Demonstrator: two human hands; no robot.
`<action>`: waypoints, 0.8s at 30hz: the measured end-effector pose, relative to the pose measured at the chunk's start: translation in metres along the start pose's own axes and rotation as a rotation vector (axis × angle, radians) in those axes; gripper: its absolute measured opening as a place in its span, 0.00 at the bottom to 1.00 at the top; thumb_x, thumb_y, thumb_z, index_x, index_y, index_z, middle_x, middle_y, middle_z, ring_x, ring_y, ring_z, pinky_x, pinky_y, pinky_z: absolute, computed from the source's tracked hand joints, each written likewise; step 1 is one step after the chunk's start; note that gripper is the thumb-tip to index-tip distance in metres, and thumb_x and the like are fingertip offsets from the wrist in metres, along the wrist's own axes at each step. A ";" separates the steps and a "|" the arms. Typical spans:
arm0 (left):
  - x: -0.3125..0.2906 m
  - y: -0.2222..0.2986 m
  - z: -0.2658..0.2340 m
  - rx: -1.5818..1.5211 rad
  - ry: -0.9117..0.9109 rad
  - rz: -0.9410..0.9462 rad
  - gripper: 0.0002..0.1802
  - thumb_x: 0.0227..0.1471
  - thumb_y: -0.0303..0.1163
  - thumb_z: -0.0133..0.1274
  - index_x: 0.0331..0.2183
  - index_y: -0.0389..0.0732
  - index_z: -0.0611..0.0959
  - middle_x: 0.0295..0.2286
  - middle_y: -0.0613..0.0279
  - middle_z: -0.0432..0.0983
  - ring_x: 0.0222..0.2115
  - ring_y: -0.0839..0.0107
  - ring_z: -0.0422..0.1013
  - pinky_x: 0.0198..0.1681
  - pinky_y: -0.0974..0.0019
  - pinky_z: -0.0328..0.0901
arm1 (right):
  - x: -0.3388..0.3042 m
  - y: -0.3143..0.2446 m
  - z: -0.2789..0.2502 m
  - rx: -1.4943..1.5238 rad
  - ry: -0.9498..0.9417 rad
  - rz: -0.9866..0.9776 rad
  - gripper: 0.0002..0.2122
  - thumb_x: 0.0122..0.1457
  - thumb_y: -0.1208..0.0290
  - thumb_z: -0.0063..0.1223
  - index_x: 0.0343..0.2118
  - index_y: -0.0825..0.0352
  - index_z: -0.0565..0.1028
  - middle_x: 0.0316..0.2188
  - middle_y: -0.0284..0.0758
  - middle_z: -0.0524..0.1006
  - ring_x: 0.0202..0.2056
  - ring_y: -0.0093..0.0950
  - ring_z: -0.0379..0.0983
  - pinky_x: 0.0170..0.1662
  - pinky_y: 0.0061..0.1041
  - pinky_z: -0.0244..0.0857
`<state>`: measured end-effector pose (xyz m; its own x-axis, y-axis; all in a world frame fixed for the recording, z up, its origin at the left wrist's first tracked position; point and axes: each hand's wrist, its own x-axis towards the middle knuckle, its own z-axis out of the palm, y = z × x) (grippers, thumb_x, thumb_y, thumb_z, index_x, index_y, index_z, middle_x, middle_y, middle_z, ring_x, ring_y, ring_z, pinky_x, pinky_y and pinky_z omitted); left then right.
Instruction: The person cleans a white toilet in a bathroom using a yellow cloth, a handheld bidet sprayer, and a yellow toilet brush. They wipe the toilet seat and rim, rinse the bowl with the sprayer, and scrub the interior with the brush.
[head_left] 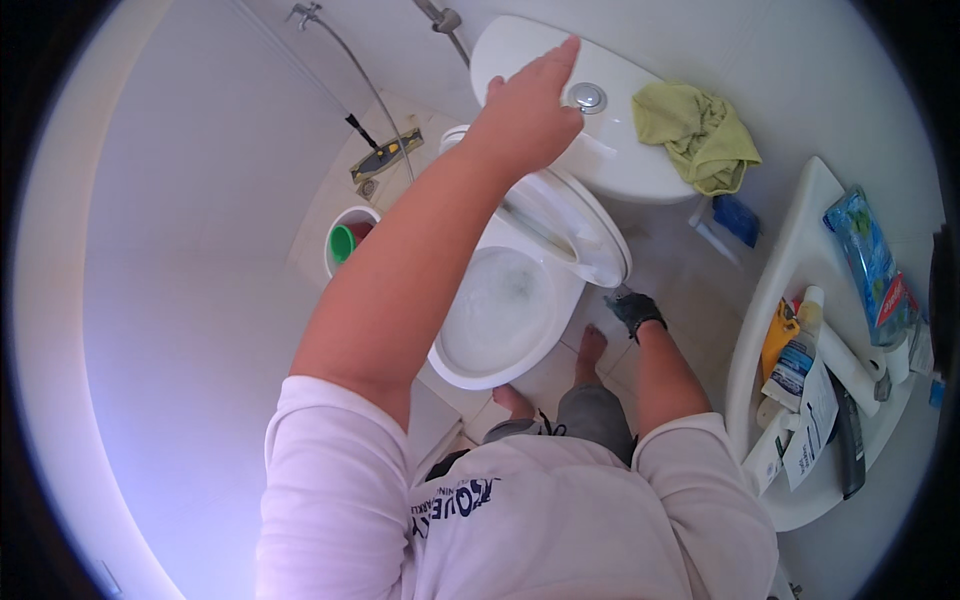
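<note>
My bare left hand reaches over the white cistern of a toilet, fingers stretched out just left of the round flush button. It holds nothing that I can see. The toilet lid and seat stand raised against the cistern. Below them, whitish, stirred-up water shows in the toilet bowl. My right hand, in a dark glove, hangs low beside the bowl, near the raised seat's right edge. Its fingers are curled, and a small greyish thing shows at them, too small to name.
A yellow-green cloth lies on the cistern's right end, with a blue object below. At right, a white washbasin holds bottles, tools and a blue pack. On the left floor are a bucket with a green cup and a flat-headed mop.
</note>
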<state>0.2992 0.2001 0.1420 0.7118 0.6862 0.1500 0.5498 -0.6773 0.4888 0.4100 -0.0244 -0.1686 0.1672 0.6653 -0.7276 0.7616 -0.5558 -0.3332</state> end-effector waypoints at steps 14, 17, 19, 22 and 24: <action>-0.398 -0.156 -0.039 0.180 0.185 -0.511 0.31 0.35 0.23 0.48 0.47 0.35 0.64 0.45 0.44 0.60 0.46 0.51 0.58 0.50 0.59 0.52 | -0.041 0.001 -0.013 0.832 0.488 0.263 0.13 0.51 0.64 0.41 0.37 0.62 0.71 0.32 0.35 0.73 0.33 0.26 0.69 0.29 0.27 0.65; -0.447 -0.178 -0.034 0.221 0.163 -0.585 0.31 0.35 0.24 0.48 0.47 0.36 0.64 0.46 0.44 0.59 0.47 0.51 0.57 0.50 0.57 0.52 | -0.051 0.000 -0.014 0.853 0.625 -0.144 0.11 0.52 0.68 0.41 0.36 0.61 0.72 0.28 0.32 0.73 0.27 0.23 0.68 0.24 0.24 0.64; -0.444 -0.189 -0.021 0.176 0.148 -0.564 0.31 0.35 0.25 0.47 0.48 0.37 0.63 0.47 0.45 0.57 0.47 0.51 0.56 0.50 0.57 0.51 | -0.053 0.033 -0.017 0.839 0.760 -0.342 0.11 0.52 0.67 0.43 0.36 0.61 0.73 0.27 0.31 0.73 0.23 0.22 0.67 0.23 0.23 0.63; -0.465 -0.202 -0.023 0.193 0.129 -0.610 0.32 0.36 0.25 0.47 0.48 0.37 0.62 0.48 0.46 0.56 0.48 0.52 0.54 0.51 0.57 0.49 | -0.086 -0.023 -0.038 1.136 0.681 -0.114 0.11 0.48 0.71 0.47 0.36 0.61 0.72 0.29 0.29 0.73 0.27 0.20 0.67 0.27 0.21 0.63; -0.472 -0.208 -0.030 0.198 0.122 -0.627 0.32 0.36 0.25 0.47 0.49 0.38 0.62 0.48 0.46 0.55 0.49 0.53 0.53 0.52 0.58 0.49 | -0.131 -0.071 -0.056 1.252 0.653 0.023 0.12 0.46 0.74 0.48 0.36 0.61 0.72 0.31 0.28 0.73 0.29 0.19 0.68 0.29 0.19 0.63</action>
<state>-0.1645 0.0255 -0.0046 0.1831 0.9831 -0.0089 0.9216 -0.1685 0.3496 0.3689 -0.0439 -0.0164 0.6905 0.5659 -0.4506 -0.2395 -0.4089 -0.8806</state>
